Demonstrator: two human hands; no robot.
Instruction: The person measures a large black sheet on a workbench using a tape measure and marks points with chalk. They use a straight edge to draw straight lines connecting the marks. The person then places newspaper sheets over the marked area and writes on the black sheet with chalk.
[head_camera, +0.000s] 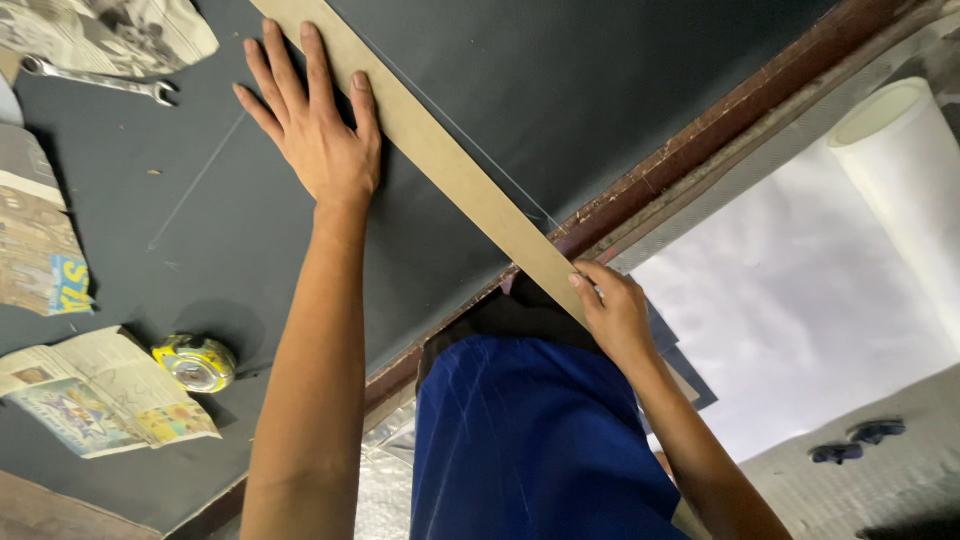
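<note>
A long tan wooden strip (450, 165) lies diagonally across a dark sheet (560, 90) spread on a table. My left hand (315, 115) presses flat on the sheet, fingers spread, with its fingers resting against the upper part of the strip. My right hand (612, 310) grips the strip's near end at the table's brown wooden edge (700, 140); whether it also holds a small tool is hidden. A thin pale line (480, 150) runs on the sheet alongside the strip.
A yellow tape measure (197, 362) lies on the sheet at the left, by folded newspapers (100, 395). A metal spanner (95, 80) lies at the top left. A white roll (900, 150) and white sheet (800, 300) are on the floor at right.
</note>
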